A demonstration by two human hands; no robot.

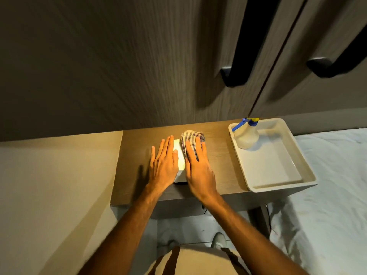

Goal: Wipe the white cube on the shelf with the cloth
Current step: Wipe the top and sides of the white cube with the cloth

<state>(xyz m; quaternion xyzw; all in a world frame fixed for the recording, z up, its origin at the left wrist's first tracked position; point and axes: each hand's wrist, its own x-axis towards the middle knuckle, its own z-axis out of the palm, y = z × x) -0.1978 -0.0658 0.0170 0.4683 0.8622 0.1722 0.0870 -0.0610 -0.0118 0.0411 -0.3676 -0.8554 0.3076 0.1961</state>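
Both hands lie flat with fingers stretched out. The white cube sits on the wooden shelf between them. The left hand rests against the cube's left side. The right hand presses the striped cloth onto the cube's right side, the cloth bunching past the fingertips. To the right of the right hand, a white tray holds a spray bottle.

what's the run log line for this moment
phase: wiping | left hand: flat on cube | right hand: pressing cloth on cube | tray: holds spray bottle
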